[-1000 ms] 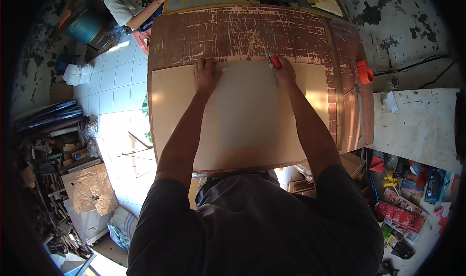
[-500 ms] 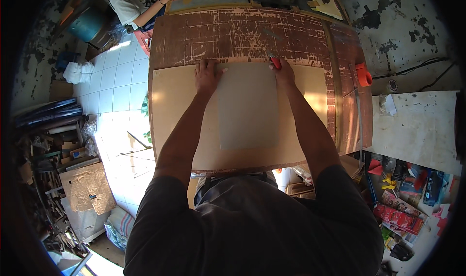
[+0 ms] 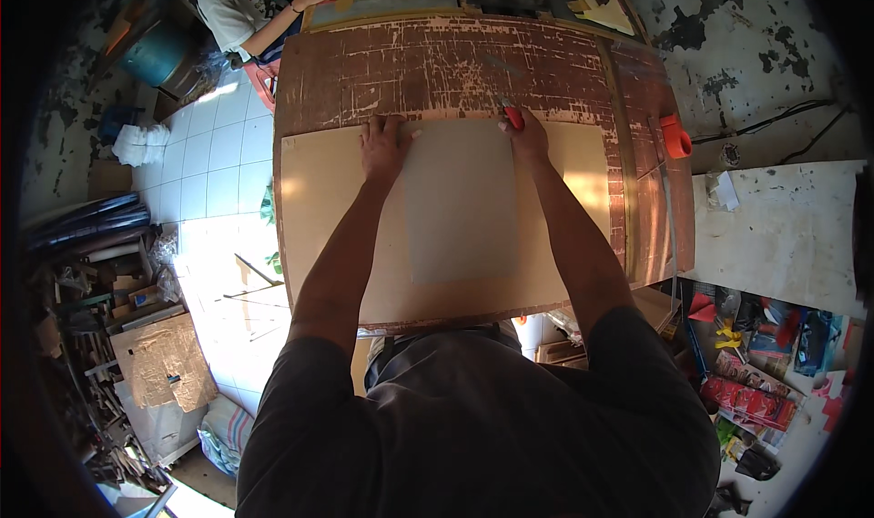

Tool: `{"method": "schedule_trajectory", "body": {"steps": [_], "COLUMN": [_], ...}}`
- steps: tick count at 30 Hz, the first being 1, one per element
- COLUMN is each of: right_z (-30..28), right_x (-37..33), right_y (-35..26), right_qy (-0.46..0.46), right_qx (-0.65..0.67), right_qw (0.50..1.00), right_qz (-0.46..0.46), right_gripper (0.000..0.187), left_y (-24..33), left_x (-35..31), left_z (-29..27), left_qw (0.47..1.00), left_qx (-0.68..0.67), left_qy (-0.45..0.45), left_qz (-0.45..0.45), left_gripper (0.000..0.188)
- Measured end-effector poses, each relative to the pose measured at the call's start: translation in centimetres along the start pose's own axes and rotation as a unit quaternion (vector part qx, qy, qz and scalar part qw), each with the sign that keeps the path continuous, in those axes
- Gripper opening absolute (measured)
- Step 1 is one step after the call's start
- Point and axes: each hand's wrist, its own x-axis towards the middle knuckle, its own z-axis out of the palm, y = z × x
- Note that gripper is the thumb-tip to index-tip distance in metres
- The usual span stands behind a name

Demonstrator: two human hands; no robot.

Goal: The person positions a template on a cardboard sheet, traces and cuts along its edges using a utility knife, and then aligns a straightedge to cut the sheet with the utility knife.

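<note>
On the scratched brown table [image 3: 455, 63] lies a large tan board [image 3: 346, 218] with a paler sheet [image 3: 460, 199] on it. Left hand [image 3: 384, 147] presses flat and open on the sheet's far left corner. Right hand [image 3: 528, 137] is closed around a red-handled cutter [image 3: 514, 117] at the far right corner.

Risk, as judged: the sheet could slide if the left hand's pressure eases, spoiling the line; the blade could also run toward the fingers.

Blade tip is too small to see. An orange object [image 3: 675, 137] at the table's right edge cannot be identified.
</note>
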Motion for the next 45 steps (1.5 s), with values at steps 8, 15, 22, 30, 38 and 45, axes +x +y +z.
{"method": "schedule_trajectory", "body": {"steps": [8,15,22,30,38,45], "right_z": [1.2,0.9,0.7,0.8,0.7,0.6], "right_x": [-3.2,-3.0,-1.6,-2.3,-1.9,-0.8], "right_y": [-1.9,-2.5,-2.0,-2.2,-2.2,-0.6], "right_qy": [0.133,0.112,0.090,0.113,0.115,0.063], "right_qx": [-0.208,-0.227,-0.222,-0.183,-0.163,-0.124], "right_qw": [0.966,0.963,0.965,0.970,0.975,0.987], "right_qz": [-0.080,-0.092,-0.109,-0.111,-0.101,-0.077], "right_gripper": [0.033,0.039,0.039,0.036,0.036,0.030], "left_y": [0.0,0.2,0.3,0.0,-0.3,-0.1], "left_x": [0.0,0.1,0.1,0.0,0.4,0.4], "left_z": [0.4,0.0,0.0,0.1,0.5,0.7], "left_qw": [1.000,1.000,1.000,1.000,1.000,1.000], "left_qx": [0.009,-0.009,-0.002,-0.009,-0.013,-0.013], "left_qy": [0.000,-0.016,-0.001,-0.007,-0.012,0.022], "left_qz": [-0.003,-0.020,-0.005,-0.011,-0.011,-0.005], "left_gripper": [0.041,0.040,0.040,0.039,0.033,0.027]}}
